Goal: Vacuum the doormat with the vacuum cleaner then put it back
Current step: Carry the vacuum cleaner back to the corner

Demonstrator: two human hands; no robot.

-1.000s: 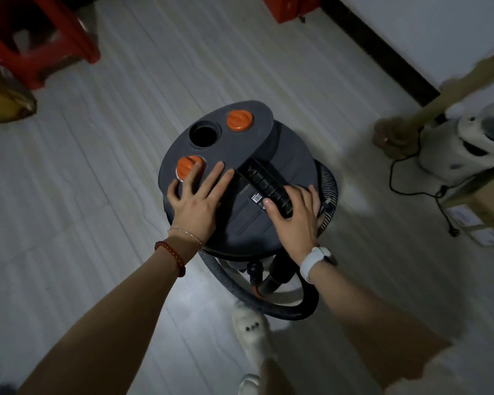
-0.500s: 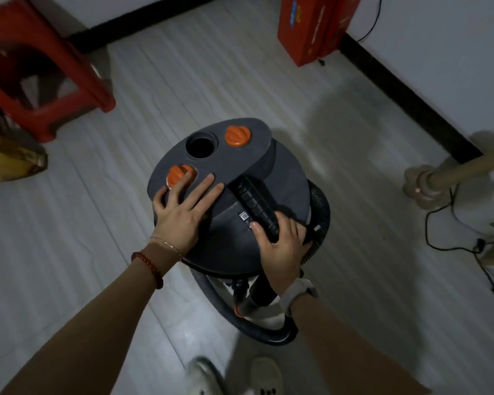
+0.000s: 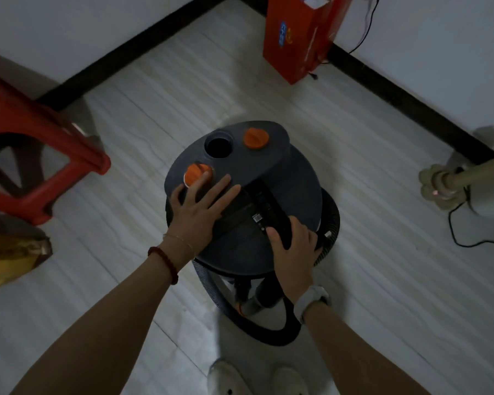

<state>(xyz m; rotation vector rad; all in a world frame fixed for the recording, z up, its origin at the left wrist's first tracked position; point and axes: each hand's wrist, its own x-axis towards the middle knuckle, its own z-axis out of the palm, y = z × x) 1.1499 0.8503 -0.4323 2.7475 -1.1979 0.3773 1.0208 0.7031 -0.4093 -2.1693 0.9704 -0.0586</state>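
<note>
A dark grey canister vacuum cleaner (image 3: 294, 178) stands on the pale floor below me, with two orange knobs (image 3: 256, 139) and a round hole in its lid. My left hand (image 3: 200, 208) lies flat on the lid, fingers straight, one fingertip touching the nearer orange knob. My right hand (image 3: 293, 248) grips the near end of the black ribbed carry handle (image 3: 268, 206) across the top. The black hose (image 3: 271, 334) loops around the base near my feet. No doormat is in view.
A red plastic stool (image 3: 40, 155) stands at the left, with a yellowish bag (image 3: 9, 252) below it. A red box (image 3: 300, 38) leans in the corner by the black skirting. At the right a beige fan base (image 3: 439, 186) stands with a black cord (image 3: 465, 238).
The vacuum cleaner has moved forward toward the room corner with both hands on it. The walls, red box and stool have come further into view.
</note>
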